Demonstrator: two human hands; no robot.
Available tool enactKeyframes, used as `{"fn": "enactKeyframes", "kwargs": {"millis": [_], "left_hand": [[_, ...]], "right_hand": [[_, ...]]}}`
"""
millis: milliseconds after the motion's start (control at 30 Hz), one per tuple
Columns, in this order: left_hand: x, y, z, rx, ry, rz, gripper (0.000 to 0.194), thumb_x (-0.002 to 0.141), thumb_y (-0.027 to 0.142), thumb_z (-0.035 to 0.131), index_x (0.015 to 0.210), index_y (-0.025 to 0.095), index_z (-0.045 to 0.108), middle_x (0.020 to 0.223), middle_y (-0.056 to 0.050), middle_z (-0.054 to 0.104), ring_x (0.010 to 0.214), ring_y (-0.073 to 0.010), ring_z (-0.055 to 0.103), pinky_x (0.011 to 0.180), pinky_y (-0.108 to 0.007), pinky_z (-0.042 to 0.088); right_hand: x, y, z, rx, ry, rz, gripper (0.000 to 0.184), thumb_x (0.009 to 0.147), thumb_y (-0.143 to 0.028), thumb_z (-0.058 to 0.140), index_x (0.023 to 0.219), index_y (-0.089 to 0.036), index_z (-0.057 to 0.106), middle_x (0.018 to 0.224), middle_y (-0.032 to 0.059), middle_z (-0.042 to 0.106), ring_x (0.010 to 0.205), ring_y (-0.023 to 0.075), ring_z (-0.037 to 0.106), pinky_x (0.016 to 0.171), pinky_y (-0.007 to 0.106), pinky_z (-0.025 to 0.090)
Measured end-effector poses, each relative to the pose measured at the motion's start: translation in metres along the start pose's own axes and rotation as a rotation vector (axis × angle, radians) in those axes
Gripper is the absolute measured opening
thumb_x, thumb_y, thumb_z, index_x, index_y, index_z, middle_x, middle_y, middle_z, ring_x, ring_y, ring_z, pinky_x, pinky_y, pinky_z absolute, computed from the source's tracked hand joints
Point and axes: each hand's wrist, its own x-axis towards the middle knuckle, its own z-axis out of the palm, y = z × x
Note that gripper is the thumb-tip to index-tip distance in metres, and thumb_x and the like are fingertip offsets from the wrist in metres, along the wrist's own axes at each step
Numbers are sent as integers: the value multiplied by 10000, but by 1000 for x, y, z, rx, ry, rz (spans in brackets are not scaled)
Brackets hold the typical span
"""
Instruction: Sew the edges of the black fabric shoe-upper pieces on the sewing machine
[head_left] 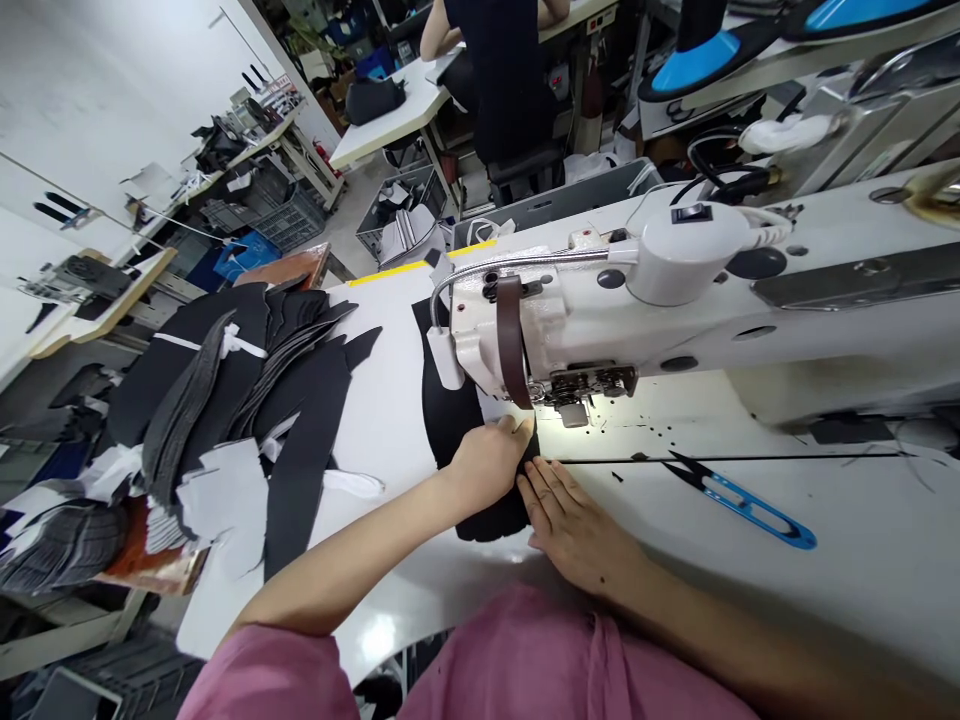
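From left, bundled dark fabric pieces (202,375) and loose white scraps (225,490) crowd one end of a white desk (386,390). Beside them, a black fabric panel (452,420) lies flat on the desk, its far end running behind the lamp on the sewing machine (551,335) and its near end toward the worker in pink. Across the panel, the left hand (487,465) works with fingers curled, thumb and forefinger at the edge just before the machine's head; whether that grip pinches the cloth or only presses it cannot be told. To its right, the right hand (559,515) lies spread and nearly flat, fingertips touching the panel's right edge, palm down, its grip loose and closed on nothing. The step in hand appears to be lining up that edge for stitching; the next move would call for steady, even guiding beneath the head, fingers kept away from the needle area. At far right, blue-handled thread snips (757,510) rest on the desk, apart from both hands.
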Motion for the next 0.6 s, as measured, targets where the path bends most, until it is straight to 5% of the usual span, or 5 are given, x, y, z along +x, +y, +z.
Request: {"fn": "enactKeyframes", "kwargs": {"millis": [133, 400, 500, 600], "left_hand": [[7, -2, 10, -19, 42, -22, 277, 814, 113, 438, 1085, 139, 496, 988, -99, 572, 878, -196, 600, 749, -297, 513], [17, -14, 19, -103, 248, 46, 186, 862, 152, 388, 869, 149, 574, 858, -79, 584, 791, -189, 562, 725, -314, 485], [11, -24, 25, -137, 381, 57, 233, 845, 148, 408, 949, 165, 617, 953, -89, 596, 919, -211, 536, 812, -342, 453], [11, -39, 31, -143, 480, 94, 306, 867, 134, 385, 1029, 194, 638, 1027, -85, 607, 997, -215, 511, 883, -372, 408]], "right_hand": [[1, 4, 5, -5, -44, 19, 854, 747, -532, 665, 1281, 92, 431, 1327, 309, 436, 1274, 388, 385, 1084, 491, 305], [7, 2, 1, 49, -58, 73, 869, 732, -515, 690, 1299, 80, 408, 1359, 342, 370, 1291, 398, 356, 1064, 505, 322], [9, 11, -9, 114, -87, 93, 692, 765, -451, 682, 1231, 31, 506, 1284, 276, 492, 1229, 345, 445, 1077, 477, 318], [13, 28, -20, 295, -179, -104, 546, 850, -468, 574, 1231, -78, 539, 1236, 152, 565, 1199, 259, 477, 1130, 448, 246]]}}
